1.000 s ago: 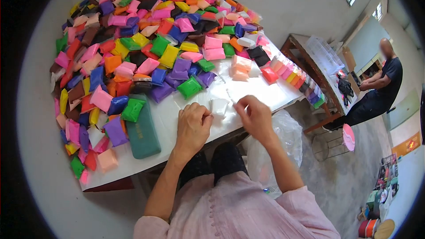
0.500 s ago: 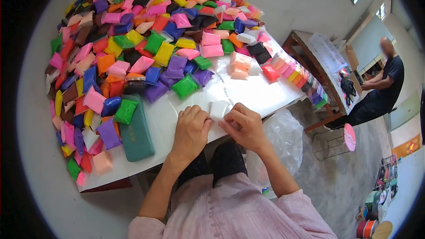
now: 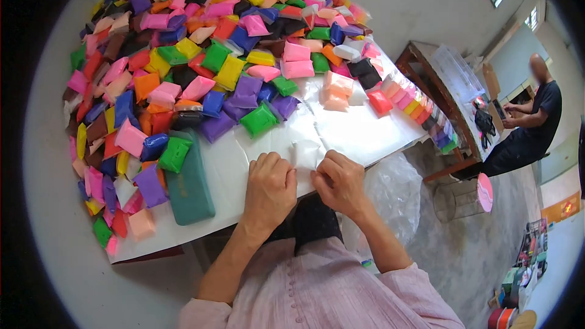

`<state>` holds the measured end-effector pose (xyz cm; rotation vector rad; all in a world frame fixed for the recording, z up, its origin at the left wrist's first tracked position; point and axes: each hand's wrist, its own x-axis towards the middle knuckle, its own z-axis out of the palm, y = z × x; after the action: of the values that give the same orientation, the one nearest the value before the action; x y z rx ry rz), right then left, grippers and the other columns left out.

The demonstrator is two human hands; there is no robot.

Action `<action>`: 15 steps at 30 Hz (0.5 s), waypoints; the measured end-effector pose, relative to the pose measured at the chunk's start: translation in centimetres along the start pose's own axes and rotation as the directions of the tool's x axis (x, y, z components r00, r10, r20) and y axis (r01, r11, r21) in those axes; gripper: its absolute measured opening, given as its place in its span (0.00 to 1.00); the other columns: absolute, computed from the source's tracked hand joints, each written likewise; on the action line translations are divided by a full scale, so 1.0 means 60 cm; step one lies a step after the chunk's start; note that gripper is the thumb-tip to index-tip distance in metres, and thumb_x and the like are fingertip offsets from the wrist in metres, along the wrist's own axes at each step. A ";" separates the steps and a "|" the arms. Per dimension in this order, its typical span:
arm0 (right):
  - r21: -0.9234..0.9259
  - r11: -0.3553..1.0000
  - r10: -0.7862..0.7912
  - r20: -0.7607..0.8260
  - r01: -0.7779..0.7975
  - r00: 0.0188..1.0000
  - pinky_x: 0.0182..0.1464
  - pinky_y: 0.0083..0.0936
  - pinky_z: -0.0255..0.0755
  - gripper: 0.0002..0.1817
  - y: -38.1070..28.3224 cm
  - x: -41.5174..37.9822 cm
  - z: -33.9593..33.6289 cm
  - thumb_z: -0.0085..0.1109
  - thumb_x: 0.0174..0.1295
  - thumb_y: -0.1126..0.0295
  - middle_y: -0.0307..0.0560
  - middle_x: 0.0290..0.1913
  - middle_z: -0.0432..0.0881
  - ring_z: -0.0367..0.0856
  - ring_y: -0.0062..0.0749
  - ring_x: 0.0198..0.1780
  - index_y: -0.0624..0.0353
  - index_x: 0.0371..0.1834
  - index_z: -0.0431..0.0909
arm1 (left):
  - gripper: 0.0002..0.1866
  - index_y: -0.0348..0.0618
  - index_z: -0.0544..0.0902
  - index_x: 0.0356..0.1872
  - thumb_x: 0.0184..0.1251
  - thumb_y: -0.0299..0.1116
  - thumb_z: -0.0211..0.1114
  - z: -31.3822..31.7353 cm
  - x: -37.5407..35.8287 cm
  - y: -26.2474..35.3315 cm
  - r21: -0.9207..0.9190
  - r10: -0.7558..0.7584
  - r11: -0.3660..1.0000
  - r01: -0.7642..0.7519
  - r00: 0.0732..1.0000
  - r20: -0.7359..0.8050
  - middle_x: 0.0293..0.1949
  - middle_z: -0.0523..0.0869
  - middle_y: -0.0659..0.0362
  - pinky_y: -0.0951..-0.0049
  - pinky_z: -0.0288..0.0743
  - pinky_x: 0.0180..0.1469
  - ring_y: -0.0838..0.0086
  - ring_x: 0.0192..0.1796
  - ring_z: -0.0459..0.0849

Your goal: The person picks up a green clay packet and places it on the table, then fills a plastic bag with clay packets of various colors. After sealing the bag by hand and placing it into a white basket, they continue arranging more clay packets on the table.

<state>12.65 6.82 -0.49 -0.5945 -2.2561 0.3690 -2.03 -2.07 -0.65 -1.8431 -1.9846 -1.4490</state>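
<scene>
A small white packet (image 3: 306, 153) lies between my two hands near the front edge of the white-covered table (image 3: 228, 173). My left hand (image 3: 270, 187) has its fingers curled and its thumb pressed to them, at the packet's lower left. On the other side, my right hand (image 3: 339, 183) is curled in a pinch at the packet's lower right corner. Whatever is between the fingertips of either hand is too small to make out. A green packet (image 3: 259, 119) and a purple one (image 3: 285, 107) lie beyond the hands.
A large heap of colourful packets (image 3: 213, 58) covers the table's left and back. A teal case (image 3: 190, 186) lies left of my hands. Stacked packets (image 3: 414, 100) line the right edge. Clear plastic bags (image 3: 393, 192) hang beside it. A person (image 3: 536, 116) is at another table (image 3: 448, 106).
My hands have drawn slightly apart and lower relative to the white packet, and its face shows more. The view has shifted a little. The other person's hands have moved slightly.
</scene>
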 end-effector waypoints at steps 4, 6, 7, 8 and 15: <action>-0.098 0.995 0.005 0.064 0.002 0.998 0.29 0.36 0.69 0.10 -0.012 0.002 -0.015 0.66 0.49 0.69 0.42 0.24 0.71 0.76 0.39 0.27 0.56 0.22 0.73 | 0.06 0.37 0.75 0.25 0.55 0.20 0.65 -0.003 -0.003 -0.001 -0.059 -0.045 0.997 0.046 0.999 0.021 0.27 0.75 0.52 0.59 0.67 0.41 0.55 0.35 0.76; -0.197 0.980 0.016 0.125 0.009 0.992 0.32 0.37 0.69 0.07 -0.024 0.002 -0.035 0.66 0.51 0.67 0.42 0.27 0.74 0.77 0.39 0.30 0.56 0.26 0.78 | 0.06 0.37 0.75 0.24 0.55 0.20 0.65 -0.005 -0.001 -0.002 -0.118 -0.049 0.992 0.053 0.998 0.042 0.27 0.75 0.53 0.59 0.67 0.41 0.55 0.35 0.76; -0.225 0.974 -0.006 0.092 0.026 0.996 0.38 0.38 0.71 0.10 -0.032 0.004 -0.041 0.65 0.53 0.66 0.44 0.34 0.76 0.78 0.41 0.37 0.58 0.34 0.79 | 0.06 0.37 0.75 0.24 0.55 0.20 0.65 -0.005 0.000 -0.001 -0.120 -0.041 0.992 0.045 0.998 0.041 0.27 0.75 0.52 0.59 0.67 0.41 0.55 0.35 0.76; -0.252 0.967 -0.027 0.061 0.042 0.998 0.44 0.39 0.72 0.14 -0.040 0.006 -0.045 0.65 0.55 0.65 0.47 0.40 0.79 0.79 0.43 0.43 0.59 0.41 0.80 | 0.07 0.37 0.75 0.25 0.55 0.20 0.65 -0.006 0.001 0.000 -0.122 -0.035 0.992 0.040 0.999 0.041 0.27 0.75 0.52 0.59 0.67 0.41 0.55 0.36 0.76; -0.161 0.960 -0.175 0.293 0.229 0.940 0.77 0.52 0.47 0.34 -0.018 -0.005 -0.001 0.55 0.65 0.60 0.60 0.73 0.65 0.60 0.52 0.76 0.69 0.70 0.64 | 0.06 0.37 0.75 0.27 0.56 0.21 0.66 -0.001 -0.003 -0.003 -0.106 -0.018 0.994 0.022 0.999 0.043 0.30 0.76 0.52 0.58 0.68 0.42 0.55 0.37 0.76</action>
<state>12.56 5.72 -0.16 -0.4204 -2.6160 0.1354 -2.16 -2.19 -0.84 -1.9163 -1.9871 -1.5636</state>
